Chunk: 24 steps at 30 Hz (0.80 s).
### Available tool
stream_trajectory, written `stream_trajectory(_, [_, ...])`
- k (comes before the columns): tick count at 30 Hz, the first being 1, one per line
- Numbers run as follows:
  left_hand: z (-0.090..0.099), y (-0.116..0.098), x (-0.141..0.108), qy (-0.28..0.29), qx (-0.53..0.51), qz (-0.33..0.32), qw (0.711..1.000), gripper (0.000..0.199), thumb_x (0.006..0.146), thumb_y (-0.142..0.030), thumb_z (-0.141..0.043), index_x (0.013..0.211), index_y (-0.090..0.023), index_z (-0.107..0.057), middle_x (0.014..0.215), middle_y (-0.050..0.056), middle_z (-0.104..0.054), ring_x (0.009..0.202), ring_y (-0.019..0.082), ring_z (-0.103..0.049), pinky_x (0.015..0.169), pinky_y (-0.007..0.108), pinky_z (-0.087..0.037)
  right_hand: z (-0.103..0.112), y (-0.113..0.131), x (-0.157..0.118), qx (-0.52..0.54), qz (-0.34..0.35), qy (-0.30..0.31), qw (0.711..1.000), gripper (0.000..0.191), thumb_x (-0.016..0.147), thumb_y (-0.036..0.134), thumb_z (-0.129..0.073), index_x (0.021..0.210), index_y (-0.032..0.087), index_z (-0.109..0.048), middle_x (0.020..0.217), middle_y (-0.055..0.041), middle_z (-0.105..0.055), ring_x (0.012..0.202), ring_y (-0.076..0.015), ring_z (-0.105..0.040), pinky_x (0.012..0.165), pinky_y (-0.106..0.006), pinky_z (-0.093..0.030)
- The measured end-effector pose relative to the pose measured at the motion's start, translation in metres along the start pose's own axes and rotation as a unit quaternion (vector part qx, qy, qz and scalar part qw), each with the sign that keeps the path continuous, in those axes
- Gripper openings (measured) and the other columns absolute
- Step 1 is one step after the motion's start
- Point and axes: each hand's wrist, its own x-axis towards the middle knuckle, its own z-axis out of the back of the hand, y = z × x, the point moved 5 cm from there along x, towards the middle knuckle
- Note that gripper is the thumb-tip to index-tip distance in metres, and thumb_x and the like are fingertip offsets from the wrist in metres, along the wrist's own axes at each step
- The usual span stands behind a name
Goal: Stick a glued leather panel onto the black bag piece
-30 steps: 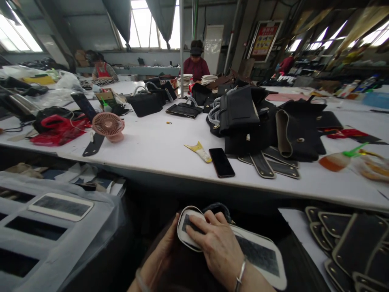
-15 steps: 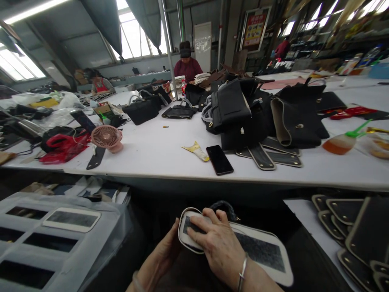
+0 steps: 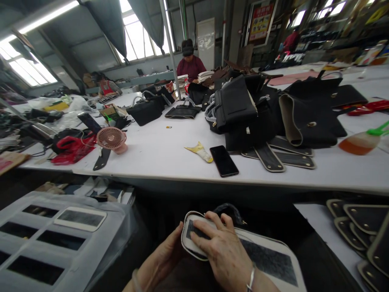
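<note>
Pressing flat on a white-edged panel (image 3: 261,255) with a dark textured centre, the right hand (image 3: 223,251) lies palm down over the panel's rounded near-left end, fingers spread and not clenched; a silver bangle (image 3: 251,280) circles its wrist. The left hand (image 3: 161,259) cups that same rounded end from the side and below, thumb along the rim, so both hands hold the panel over the person's lap, below the near edge of the white worktable (image 3: 158,150). A dark bag handle (image 3: 227,210) peeks out just behind the panel. Left of the panel, a white cutting sheet (image 3: 27,239) with rectangular windows carries one matching panel (image 3: 80,218) on top. On the worktable, straight beyond the panel, a black phone (image 3: 224,160) lies face up beside a yellow crumpled wrapper (image 3: 199,151); to the phone's right sits a heap of black handbags (image 3: 243,109) with flat black straps (image 3: 269,158) fanned at its foot. Far left of the phone stands a pink desk fan (image 3: 111,139) next to a red bag (image 3: 71,147). Right of the heap lies an orange squeeze bottle (image 3: 360,142) with a green nozzle. Behind the heap a person in a maroon top (image 3: 191,65) sits working.
</note>
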Motion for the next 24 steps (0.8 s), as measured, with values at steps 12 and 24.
stream_trajectory(12, [-0.028, -0.017, -0.009, -0.049, 0.069, 0.001, 0.996, 0.042, 0.086, -0.045, -0.064, 0.112, -0.012, -0.071, 0.097, 0.008, -0.073, 0.099, 0.026, -0.064, 0.096, 0.037, -0.045, 0.002, 0.000, 0.000, 0.015, -0.009, 0.028, 0.999, 0.040, 0.093, 0.027, -0.041, 0.130, 0.039, -0.051, 0.148, 0.0067, -0.044, 0.140, -0.0321, -0.022, 0.106, -0.056, -0.010])
stream_trajectory(24, [-0.040, -0.019, -0.014, -0.082, 0.076, 0.048, 0.993, 0.050, 0.080, -0.045, -0.068, 0.115, -0.010, -0.068, 0.101, 0.011, -0.073, 0.109, 0.029, -0.061, 0.095, 0.034, -0.043, -0.002, -0.005, 0.002, 0.035, -0.002, 0.057, 0.998, 0.042, 0.093, 0.032, -0.042, 0.134, 0.038, -0.049, 0.151, 0.0055, -0.040, 0.144, -0.0335, -0.015, 0.109, -0.060, -0.007])
